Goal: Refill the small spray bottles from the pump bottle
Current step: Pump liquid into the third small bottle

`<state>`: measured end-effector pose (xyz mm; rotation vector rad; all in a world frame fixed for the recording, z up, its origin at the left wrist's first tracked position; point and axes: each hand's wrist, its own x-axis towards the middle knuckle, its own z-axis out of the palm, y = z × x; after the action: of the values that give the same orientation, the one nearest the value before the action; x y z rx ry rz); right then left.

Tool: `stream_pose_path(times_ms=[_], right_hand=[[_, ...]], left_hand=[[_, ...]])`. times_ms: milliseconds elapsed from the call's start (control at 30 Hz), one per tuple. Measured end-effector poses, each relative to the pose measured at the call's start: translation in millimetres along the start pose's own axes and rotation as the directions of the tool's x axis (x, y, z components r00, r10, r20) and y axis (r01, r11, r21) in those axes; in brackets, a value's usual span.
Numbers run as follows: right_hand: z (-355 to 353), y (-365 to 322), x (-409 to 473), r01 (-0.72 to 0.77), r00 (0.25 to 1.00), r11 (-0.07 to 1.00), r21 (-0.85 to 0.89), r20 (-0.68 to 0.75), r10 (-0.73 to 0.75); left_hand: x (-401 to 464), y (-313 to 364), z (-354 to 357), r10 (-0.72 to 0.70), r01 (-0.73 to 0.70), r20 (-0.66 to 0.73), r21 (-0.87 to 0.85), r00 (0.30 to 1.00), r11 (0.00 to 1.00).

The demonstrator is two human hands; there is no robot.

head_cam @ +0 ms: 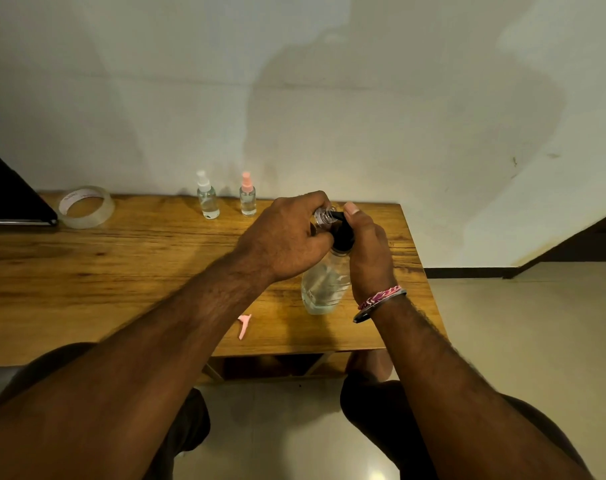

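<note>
3 small spray bottles: white-capped, pink-capped, uncapped one in hand. 1 pump bottle. 1 tape roll. 1 loose pink spray cap. 2 hands.

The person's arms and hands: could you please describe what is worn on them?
Both forearms are bare, with no sleeves in view. The right wrist carries a pink-and-white braided band and, just below it, a thin dark metal bangle. The left hand and right hand are ungloved, and no rings or watch show. The left wrist is bare.
</note>
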<state>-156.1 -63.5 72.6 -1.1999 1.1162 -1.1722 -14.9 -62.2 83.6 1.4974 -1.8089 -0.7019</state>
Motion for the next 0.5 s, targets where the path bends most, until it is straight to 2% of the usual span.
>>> stream_pose_path(times_ms=[500], right_hand=[[3.2, -5.4, -7.5, -0.006, 0.999, 1.0, 0.014, 0.033, 0.006]], left_hand=[[0.4, 3.0, -2.6, 0.003, -0.003, -0.012, -0.043, 1.0, 0.999]])
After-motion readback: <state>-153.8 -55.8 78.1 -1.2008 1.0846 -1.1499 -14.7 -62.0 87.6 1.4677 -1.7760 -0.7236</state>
